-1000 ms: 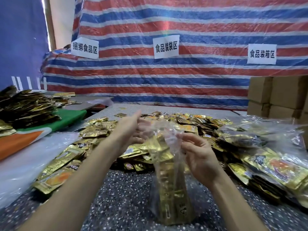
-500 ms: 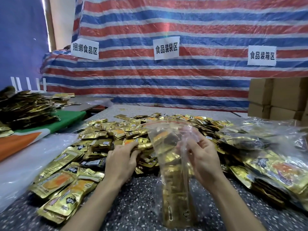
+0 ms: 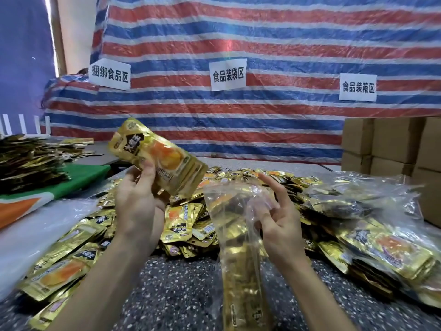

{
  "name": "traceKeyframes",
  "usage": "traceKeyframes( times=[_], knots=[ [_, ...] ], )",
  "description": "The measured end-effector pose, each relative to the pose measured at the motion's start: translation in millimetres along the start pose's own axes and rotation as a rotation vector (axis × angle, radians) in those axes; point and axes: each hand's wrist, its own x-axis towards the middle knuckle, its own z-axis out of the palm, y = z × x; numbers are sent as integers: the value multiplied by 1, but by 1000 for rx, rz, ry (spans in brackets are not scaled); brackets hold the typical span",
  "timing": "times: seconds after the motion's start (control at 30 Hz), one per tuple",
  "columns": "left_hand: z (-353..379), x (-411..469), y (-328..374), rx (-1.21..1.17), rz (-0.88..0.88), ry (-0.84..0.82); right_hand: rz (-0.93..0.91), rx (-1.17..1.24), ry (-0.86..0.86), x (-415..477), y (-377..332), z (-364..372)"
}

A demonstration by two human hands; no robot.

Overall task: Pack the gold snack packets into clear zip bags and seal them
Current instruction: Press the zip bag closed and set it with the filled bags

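Striped tarp (image 3: 262,44) behind table (image 3: 181,295) bearing gold pile (image 3: 183,225). Our left hand (image 3: 137,209) grips packet (image 3: 160,156) aloft; our right hand (image 3: 279,218) pinches upright bag (image 3: 236,259) at mouth.

Looking like a makeshift food-packing workshop: striped tarp (image 3: 262,44) carrying paper zone signs (image 3: 228,75) beyond the right hand (image 3: 281,220), cardboard boxes (image 3: 393,139) sitting to its right, gold snack packets (image 3: 179,223) piling around it.

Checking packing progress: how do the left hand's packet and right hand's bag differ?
The packet is opaque gold; the zip bag is clear, gold packets showing inside. The left hand holds the packet raised and tilted; the right hand holds the bag upright, lower. Both are gripped.
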Motion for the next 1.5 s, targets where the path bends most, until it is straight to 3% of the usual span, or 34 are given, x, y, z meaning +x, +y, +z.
traceKeyframes(
  times=[0.23,0.43,0.63,0.9,1.1,1.2,1.3,1.4,1.5],
  knots=[
    [59,1,15,249,58,-301,-99,6,-87,-2,4,-1],
    [55,0,4,697,-17,-497,-98,2,-26,-2,2,-3],
    [46,-2,13,749,-102,-486,-112,55,133,3,1,-9],
    [50,-11,18,935,-290,-656,-33,137,124,7,-2,-9],
    [54,-16,16,990,-267,-579,97,356,-42,8,-2,-16],
    [55,-15,22,968,-258,-590,39,238,-138,6,-3,-18],
    [49,-10,34,967,-325,-740,3,95,-46,8,-1,-15],
    [42,-5,47,1019,-314,-893,0,160,90,9,-2,-16],
    [42,-6,48,906,-145,-776,11,273,143,10,-5,-17]
  ],
)
